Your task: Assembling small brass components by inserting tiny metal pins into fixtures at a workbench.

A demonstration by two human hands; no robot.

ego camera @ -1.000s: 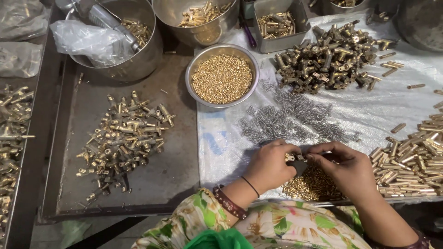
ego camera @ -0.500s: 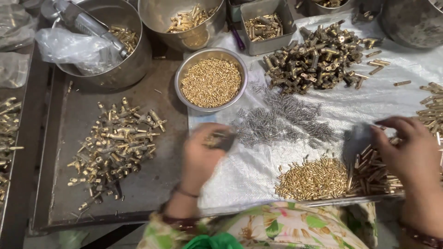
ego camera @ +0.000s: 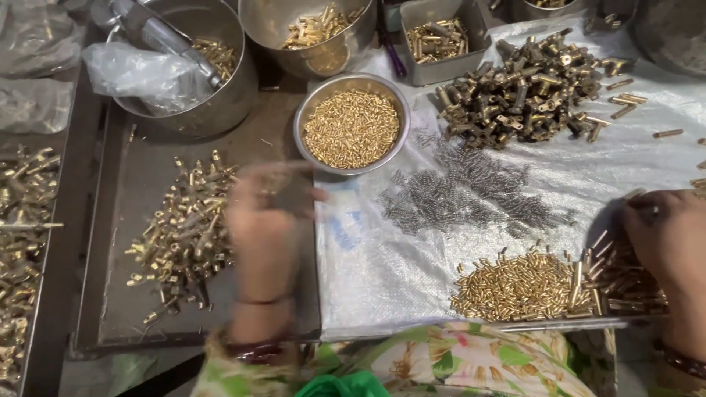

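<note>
leftmost, a strip of brass fittings runs down the edge of the bench, and beside it a dark metal tray holds a loose heap of assembled brass parts. above the tray stands a steel pot with a clear plastic bag draped over its rim. the left hand is over the tray's right side, next to that heap; it is smeared by motion, so whether it is open, closed or holding a piece cannot be told. just right of it sits a steel bowl filled with small brass pins. on the white sheet lie a scatter of grey wire springs, then a pile of short brass pins near the front edge, and farther back a big heap of darker brass fittings. at the far right, the right hand rests with fingers curled down onto a pile of longer brass pieces; what it grips, if anything, is hidden.
</note>
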